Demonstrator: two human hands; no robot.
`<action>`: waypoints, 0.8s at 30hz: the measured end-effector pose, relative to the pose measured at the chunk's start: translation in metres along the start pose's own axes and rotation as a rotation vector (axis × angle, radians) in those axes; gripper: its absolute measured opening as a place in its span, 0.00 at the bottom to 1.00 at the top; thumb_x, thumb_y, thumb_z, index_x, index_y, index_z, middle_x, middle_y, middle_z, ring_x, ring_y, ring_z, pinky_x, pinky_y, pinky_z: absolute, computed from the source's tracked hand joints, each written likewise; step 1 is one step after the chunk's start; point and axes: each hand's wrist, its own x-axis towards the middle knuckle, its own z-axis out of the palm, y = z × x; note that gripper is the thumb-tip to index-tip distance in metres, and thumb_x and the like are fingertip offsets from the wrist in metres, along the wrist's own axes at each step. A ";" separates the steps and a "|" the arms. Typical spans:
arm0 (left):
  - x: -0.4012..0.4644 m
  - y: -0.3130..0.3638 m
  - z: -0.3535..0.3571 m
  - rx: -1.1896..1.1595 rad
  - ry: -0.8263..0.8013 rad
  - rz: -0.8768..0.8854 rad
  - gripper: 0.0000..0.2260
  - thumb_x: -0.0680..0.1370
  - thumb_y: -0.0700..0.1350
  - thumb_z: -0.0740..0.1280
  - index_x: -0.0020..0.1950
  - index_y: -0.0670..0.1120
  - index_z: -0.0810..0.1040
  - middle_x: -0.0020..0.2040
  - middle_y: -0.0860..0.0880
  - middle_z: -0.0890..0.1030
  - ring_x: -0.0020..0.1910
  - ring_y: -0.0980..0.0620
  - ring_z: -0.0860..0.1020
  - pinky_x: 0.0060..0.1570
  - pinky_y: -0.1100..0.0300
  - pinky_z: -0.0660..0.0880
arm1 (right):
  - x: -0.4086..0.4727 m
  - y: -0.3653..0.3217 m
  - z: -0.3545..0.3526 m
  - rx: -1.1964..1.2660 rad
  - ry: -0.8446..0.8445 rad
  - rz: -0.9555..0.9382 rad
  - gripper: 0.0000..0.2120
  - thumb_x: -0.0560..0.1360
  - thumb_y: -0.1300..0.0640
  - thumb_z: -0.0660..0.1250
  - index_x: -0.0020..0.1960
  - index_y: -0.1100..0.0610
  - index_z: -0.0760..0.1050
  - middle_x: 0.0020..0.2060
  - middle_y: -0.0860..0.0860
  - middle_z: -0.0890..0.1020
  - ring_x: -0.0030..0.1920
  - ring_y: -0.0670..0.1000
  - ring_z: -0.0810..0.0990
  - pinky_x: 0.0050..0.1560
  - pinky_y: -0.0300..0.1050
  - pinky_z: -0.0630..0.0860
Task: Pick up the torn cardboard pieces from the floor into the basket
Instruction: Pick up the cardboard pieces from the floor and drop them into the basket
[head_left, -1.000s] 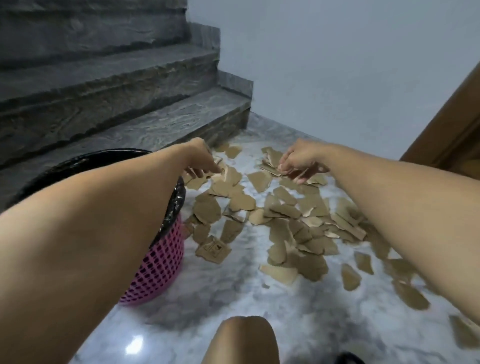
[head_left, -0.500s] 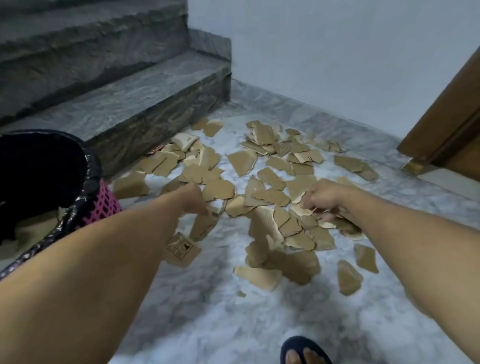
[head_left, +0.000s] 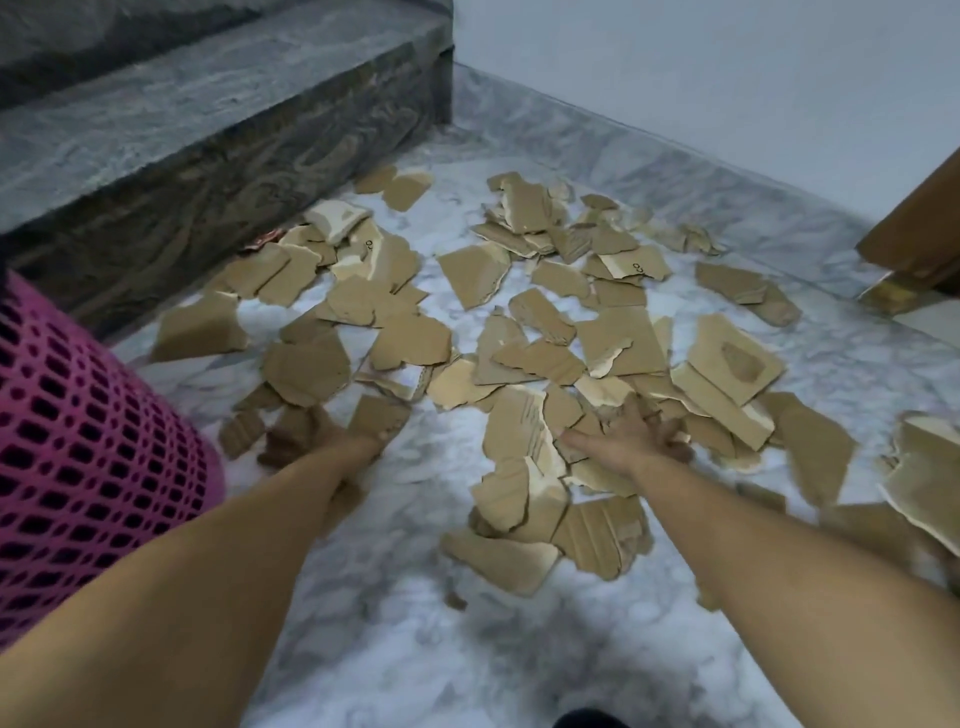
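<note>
Several torn brown cardboard pieces (head_left: 618, 338) lie scattered over the marble floor, from the stair to the right edge. The pink mesh basket (head_left: 78, 467) stands at the left edge, with only its side wall showing. My left hand (head_left: 353, 447) is low at the floor beside the basket, blurred, its fingers curled under around a cardboard piece (head_left: 382, 415) that sticks out beyond it. Farther right, my right hand (head_left: 631, 436) rests with spread fingers on the middle of the pile, touching the pieces.
A dark grey stone stair (head_left: 218, 156) rises at the back left, just behind the basket. A white wall (head_left: 727, 78) closes the back, and a brown wooden door frame (head_left: 919, 228) stands at the right. A dark shoe tip (head_left: 587, 719) shows at the bottom edge.
The view has dropped closer to the floor, and the basket's rim has left the frame. Both hands have come down onto the pile, the right one opening over the pieces.
</note>
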 end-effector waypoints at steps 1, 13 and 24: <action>-0.008 0.004 0.004 0.042 0.040 0.004 0.49 0.71 0.59 0.71 0.79 0.45 0.44 0.79 0.39 0.48 0.77 0.40 0.49 0.75 0.46 0.53 | -0.003 -0.004 0.006 -0.013 0.021 0.008 0.58 0.56 0.27 0.73 0.77 0.41 0.49 0.77 0.58 0.43 0.74 0.70 0.45 0.70 0.68 0.55; -0.042 0.029 0.014 0.023 0.137 0.199 0.24 0.68 0.64 0.69 0.59 0.54 0.76 0.66 0.47 0.68 0.67 0.43 0.64 0.63 0.48 0.65 | -0.006 -0.027 0.015 0.040 0.107 -0.251 0.49 0.56 0.50 0.84 0.71 0.47 0.61 0.71 0.56 0.61 0.72 0.61 0.61 0.66 0.60 0.68; -0.079 0.033 0.032 0.311 -0.280 0.391 0.65 0.50 0.68 0.78 0.76 0.58 0.43 0.78 0.43 0.38 0.76 0.36 0.40 0.72 0.35 0.45 | 0.001 -0.041 -0.009 0.142 -0.057 -0.188 0.48 0.55 0.54 0.85 0.71 0.56 0.68 0.62 0.54 0.77 0.63 0.58 0.76 0.62 0.50 0.75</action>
